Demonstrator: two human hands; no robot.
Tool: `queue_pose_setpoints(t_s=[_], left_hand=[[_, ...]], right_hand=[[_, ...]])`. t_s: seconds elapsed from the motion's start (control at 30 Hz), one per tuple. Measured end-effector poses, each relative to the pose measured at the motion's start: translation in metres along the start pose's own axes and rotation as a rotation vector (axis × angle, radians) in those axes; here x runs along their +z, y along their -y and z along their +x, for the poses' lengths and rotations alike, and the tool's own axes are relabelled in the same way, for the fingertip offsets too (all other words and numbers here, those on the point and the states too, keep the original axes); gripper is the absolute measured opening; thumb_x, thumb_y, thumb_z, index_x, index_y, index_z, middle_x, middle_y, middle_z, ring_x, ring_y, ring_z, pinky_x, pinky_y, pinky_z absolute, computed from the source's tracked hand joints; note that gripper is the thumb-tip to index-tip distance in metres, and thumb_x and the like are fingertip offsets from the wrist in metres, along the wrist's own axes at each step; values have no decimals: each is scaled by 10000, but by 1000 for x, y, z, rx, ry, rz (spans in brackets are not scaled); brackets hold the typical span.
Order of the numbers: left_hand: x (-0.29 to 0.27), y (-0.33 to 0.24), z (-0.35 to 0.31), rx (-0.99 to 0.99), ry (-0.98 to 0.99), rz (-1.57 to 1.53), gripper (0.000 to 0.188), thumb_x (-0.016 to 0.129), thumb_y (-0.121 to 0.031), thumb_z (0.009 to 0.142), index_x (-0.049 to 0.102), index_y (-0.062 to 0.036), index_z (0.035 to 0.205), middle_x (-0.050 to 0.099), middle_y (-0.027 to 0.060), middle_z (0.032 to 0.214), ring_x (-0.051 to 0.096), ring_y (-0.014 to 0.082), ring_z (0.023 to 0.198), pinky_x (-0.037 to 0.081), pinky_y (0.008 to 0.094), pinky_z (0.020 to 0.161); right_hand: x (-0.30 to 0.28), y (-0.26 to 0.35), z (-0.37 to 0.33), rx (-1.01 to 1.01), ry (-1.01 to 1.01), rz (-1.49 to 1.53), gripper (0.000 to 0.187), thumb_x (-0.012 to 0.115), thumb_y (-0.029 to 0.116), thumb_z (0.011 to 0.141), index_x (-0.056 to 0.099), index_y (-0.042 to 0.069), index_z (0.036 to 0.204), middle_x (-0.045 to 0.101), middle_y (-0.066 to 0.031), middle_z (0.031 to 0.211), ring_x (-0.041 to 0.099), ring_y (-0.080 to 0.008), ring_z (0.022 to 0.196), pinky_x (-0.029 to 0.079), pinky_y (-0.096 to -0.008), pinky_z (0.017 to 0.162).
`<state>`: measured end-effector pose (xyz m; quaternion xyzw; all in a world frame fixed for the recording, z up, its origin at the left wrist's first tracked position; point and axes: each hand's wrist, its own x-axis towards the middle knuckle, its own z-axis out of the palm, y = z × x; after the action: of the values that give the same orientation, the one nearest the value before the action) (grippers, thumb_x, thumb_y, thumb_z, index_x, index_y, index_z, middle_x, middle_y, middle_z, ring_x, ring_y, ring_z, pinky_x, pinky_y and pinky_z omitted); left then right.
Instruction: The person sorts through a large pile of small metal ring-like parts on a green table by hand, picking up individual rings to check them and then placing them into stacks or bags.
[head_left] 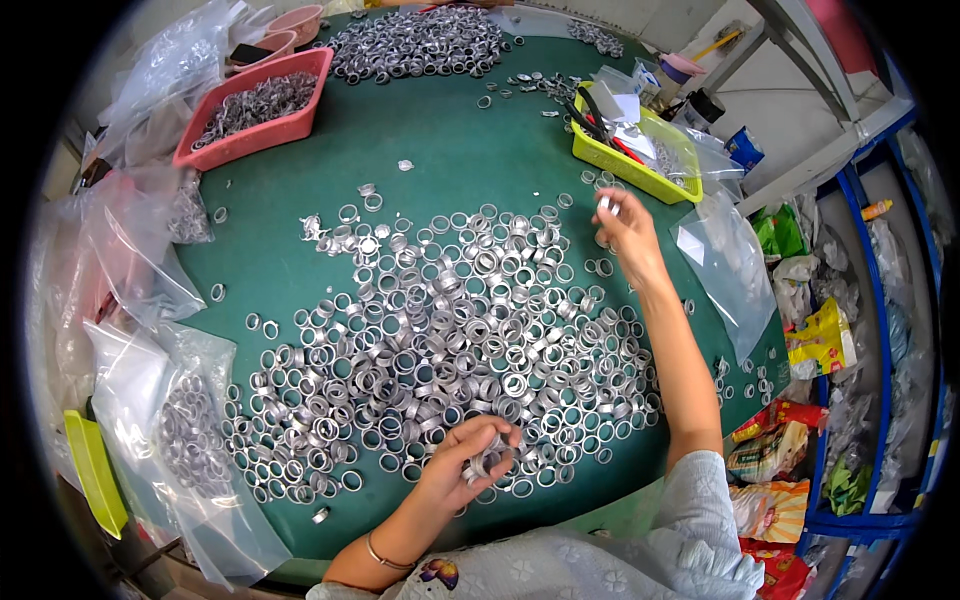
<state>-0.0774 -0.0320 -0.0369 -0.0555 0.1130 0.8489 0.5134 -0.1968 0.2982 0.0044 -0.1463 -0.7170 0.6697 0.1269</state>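
A wide heap of small grey metal rings (400, 365) spreads over the green tabletop (330, 130). At the near edge of this heap, my left hand (462, 468) is curled around several of the metal rings (490, 458), which show between thumb and fingers. My right hand (627, 228) reaches out to the far right of the heap, just short of the yellow-green basket. Its thumb and fingers pinch a metal ring (608, 205). A few loose rings lie on the table beside that hand.
A red tub (320, 75) of metal pieces stands at the far left. The yellow-green basket (590, 150) at the far right holds pliers and papers. Another ring pile (420, 42) lies at the back. Plastic bags (240, 500) line the left edge; a blue shelf (870, 270) stands at right.
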Motion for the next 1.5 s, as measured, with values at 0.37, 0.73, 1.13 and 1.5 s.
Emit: queue_pose_setpoints(t_s=[0.37,0.73,1.13,1.5], left_hand=[[1,0,-1,-5,1,20,197,516,-212,921,583,-56,1021,557,107,960,528,136,619,313,165,387],[1,0,-1,1,-5,-9,186,522,-188,915,587,-41,1008,554,138,977,508,155,610,298,167,368],[0,3,0,2,51,19,179,507,-184,920,591,-50,1004,555,134,969,506,152,576,299,174,362],[1,3,0,1,37,39,175,516,-188,914,595,-58,1000,557,125,965,511,154,590,296,175,379]], right_hand=[[-5,-40,58,-224,170,-635,226,609,16,807,562,-8,1027,580,-137,980,557,-246,808,457,-321,687],[-38,-4,-48,340,363,739,174,527,227,912,516,62,966,525,-59,790,446,-110,546,316,-202,411],[-41,-13,-75,124,176,-321,124,632,161,835,632,43,873,566,1,695,499,-78,554,361,-222,479],[-23,-8,-87,-207,176,-777,144,669,98,739,655,41,872,610,-73,742,572,-183,637,444,-297,574]])
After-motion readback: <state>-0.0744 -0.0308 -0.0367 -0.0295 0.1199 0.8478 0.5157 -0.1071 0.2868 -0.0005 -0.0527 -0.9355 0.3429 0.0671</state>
